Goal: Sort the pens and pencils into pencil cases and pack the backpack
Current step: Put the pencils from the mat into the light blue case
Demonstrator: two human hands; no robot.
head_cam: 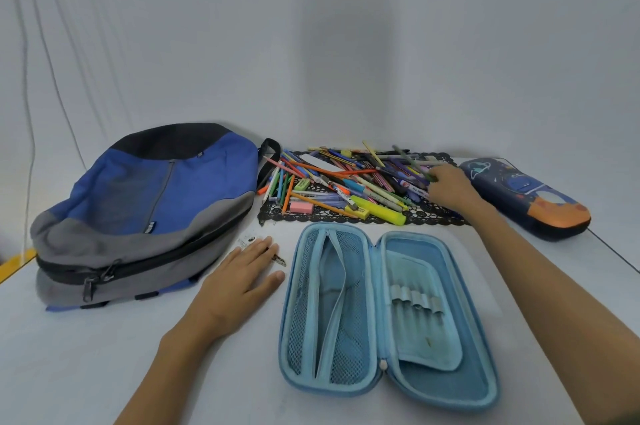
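Observation:
A light blue pencil case (388, 317) lies open flat in front of me, with a mesh pocket on the left half and elastic loops on the right half. Behind it a heap of pens and pencils (346, 182) covers a black lace mat (433, 213). My right hand (450, 187) reaches into the heap's right end and pinches a dark green pencil (412, 163) that sticks up and away. My left hand (242, 272) rests flat on the table beside the open case. A blue, grey and black backpack (145, 213) lies zipped at the left.
A dark blue pencil case (526, 199) with a space print lies closed at the right, near the table's right edge (616, 251). A small patterned clip (278, 260) and a paper tag (247, 240) lie by my left fingers. White cloth hangs behind.

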